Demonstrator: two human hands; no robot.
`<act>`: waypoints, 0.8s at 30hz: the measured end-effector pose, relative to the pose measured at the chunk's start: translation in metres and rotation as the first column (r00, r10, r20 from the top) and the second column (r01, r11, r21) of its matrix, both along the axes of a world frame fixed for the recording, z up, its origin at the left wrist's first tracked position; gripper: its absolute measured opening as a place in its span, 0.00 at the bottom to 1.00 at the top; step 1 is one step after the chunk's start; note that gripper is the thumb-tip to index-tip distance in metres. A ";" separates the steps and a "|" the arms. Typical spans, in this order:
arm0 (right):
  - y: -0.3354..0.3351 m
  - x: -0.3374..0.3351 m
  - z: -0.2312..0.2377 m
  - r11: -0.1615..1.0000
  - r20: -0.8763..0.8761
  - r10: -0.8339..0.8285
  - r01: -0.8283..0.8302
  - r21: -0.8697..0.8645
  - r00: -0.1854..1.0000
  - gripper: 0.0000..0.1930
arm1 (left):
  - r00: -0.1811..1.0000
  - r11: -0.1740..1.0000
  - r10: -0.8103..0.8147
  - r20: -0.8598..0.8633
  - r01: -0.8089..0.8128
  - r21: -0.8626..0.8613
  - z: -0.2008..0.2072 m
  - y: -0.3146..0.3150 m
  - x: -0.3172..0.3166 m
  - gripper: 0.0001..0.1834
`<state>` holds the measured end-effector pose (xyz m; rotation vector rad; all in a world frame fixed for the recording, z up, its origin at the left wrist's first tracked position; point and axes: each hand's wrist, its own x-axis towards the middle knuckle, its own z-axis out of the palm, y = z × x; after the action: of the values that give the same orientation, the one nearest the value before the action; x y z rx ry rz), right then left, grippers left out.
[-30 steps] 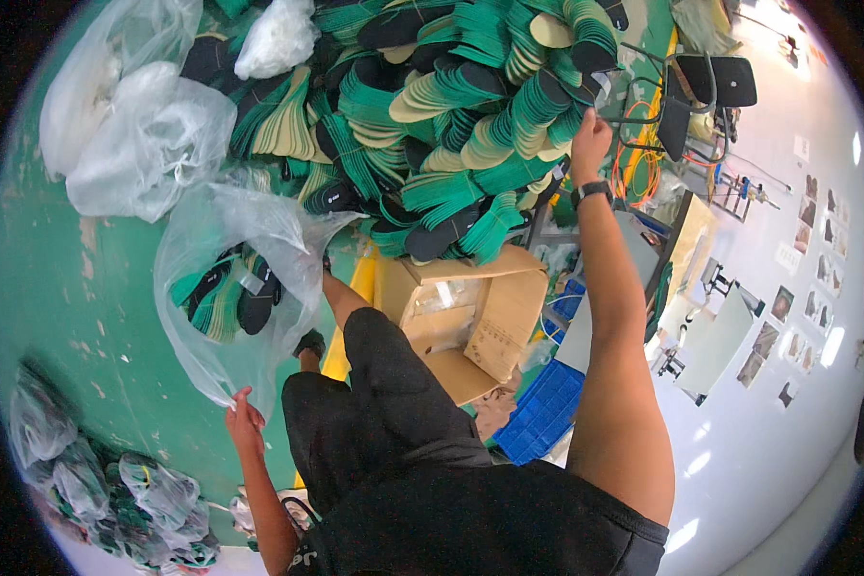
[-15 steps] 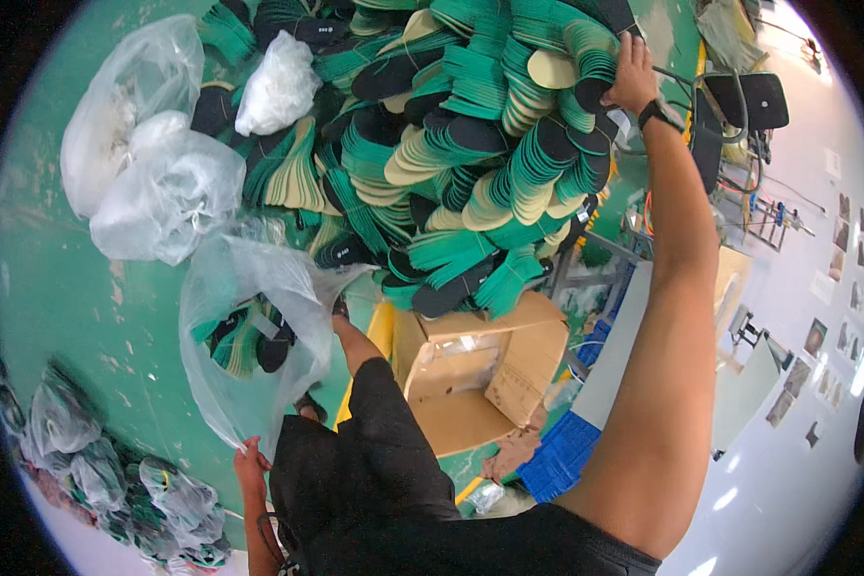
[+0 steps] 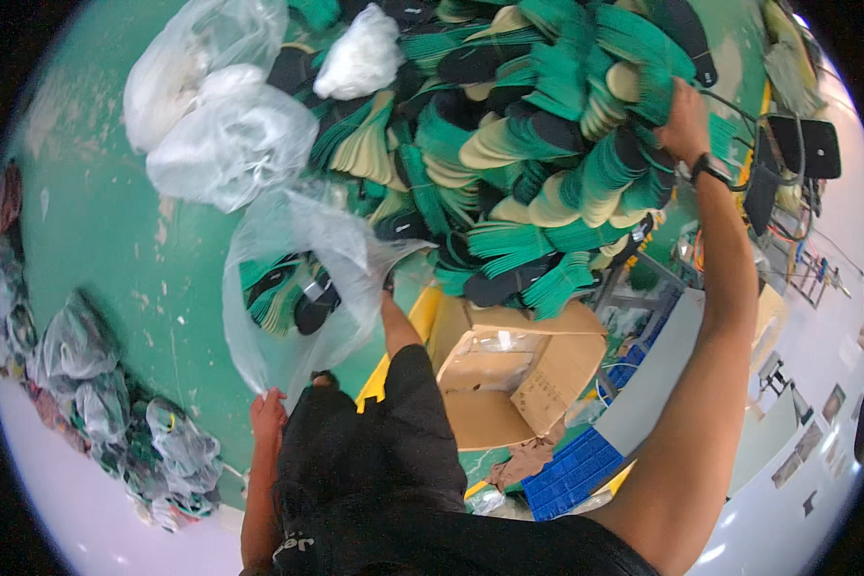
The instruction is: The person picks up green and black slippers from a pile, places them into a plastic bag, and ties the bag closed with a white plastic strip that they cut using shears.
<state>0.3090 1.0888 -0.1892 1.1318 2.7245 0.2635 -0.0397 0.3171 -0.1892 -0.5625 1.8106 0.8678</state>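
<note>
Two hands are engaged on my feed: my left hand [image 3: 270, 415] pinches the rim of the clear plastic bag [image 3: 352, 257], which rests on the green floor [image 3: 130, 307] with insole bundles [image 3: 276, 300] inside. My right hand [image 3: 686, 127], spread over the insole heap [image 3: 509, 134] half a second ago, now appears closed around a green insole stack [image 3: 655, 91] at its right end, so bag and insoles are both in hand.
</note>
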 end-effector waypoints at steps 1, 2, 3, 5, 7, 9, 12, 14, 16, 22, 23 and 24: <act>0.001 -0.001 0.004 0.996 -0.032 -0.006 0.009 0.088 0.999 0.45 | 1.000 1.000 0.003 0.021 -0.003 -0.017 -0.007 -0.008 -0.003 0.11; -0.021 -0.028 0.017 0.989 -0.161 -0.017 0.040 0.140 0.987 0.43 | 0.999 0.999 0.015 -0.032 -0.016 -0.036 -0.008 -0.016 -0.005 0.11; -0.053 -0.061 0.044 0.999 -0.315 -0.027 0.037 0.024 0.949 0.40 | 0.996 0.997 0.029 -0.081 -0.034 -0.065 -0.007 -0.025 -0.003 0.12; -0.095 -0.082 0.074 0.960 -0.569 -0.095 -0.075 -0.268 0.817 0.41 | 0.991 0.995 0.100 -0.092 -0.100 0.001 -0.014 -0.040 -0.005 0.12; -0.198 -0.140 0.073 0.988 -0.664 0.006 -0.105 -0.110 0.747 0.49 | 0.967 0.971 0.226 -0.121 -0.214 0.107 0.009 -0.059 -0.008 0.12; -0.276 -0.159 0.061 0.894 -0.810 -0.075 -0.321 -0.314 0.582 0.53 | 0.970 0.943 0.237 -0.062 -0.214 0.255 0.005 -0.055 -0.006 0.20; -0.404 -0.226 0.047 0.671 -0.669 0.168 -0.581 -0.460 0.724 0.48 | 0.942 0.906 0.328 -0.076 -0.291 0.309 0.005 -0.059 -0.008 0.26; -0.486 -0.272 0.013 0.450 -0.596 0.262 -0.642 -0.620 0.759 0.48 | 0.926 0.880 0.369 -0.077 -0.321 0.351 0.007 -0.078 -0.012 0.26; -0.558 -0.296 -0.037 0.289 -0.572 0.437 -0.710 -0.642 0.694 0.49 | 0.925 0.865 0.376 -0.059 -0.328 0.380 0.005 -0.095 -0.015 0.27; -0.758 -0.386 -0.177 0.102 -0.325 0.705 -0.545 -0.832 0.630 0.52 | 0.939 0.865 0.343 -0.027 -0.304 0.400 0.007 -0.157 -0.021 0.26; -0.750 -0.393 -0.216 0.214 -0.209 0.680 -0.462 -0.861 0.703 0.46 | 0.959 0.886 0.283 -0.024 -0.252 0.390 -0.002 -0.153 -0.016 0.26; -0.732 -0.415 -0.233 0.236 -0.061 0.694 -0.307 -0.922 0.718 0.39 | 0.970 0.911 0.239 -0.048 -0.206 0.357 -0.006 -0.161 -0.016 0.26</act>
<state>-0.1062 0.3571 -0.4218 -0.1827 2.1540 -0.7887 -0.0560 0.1560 -0.1949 -0.5104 1.6374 1.3600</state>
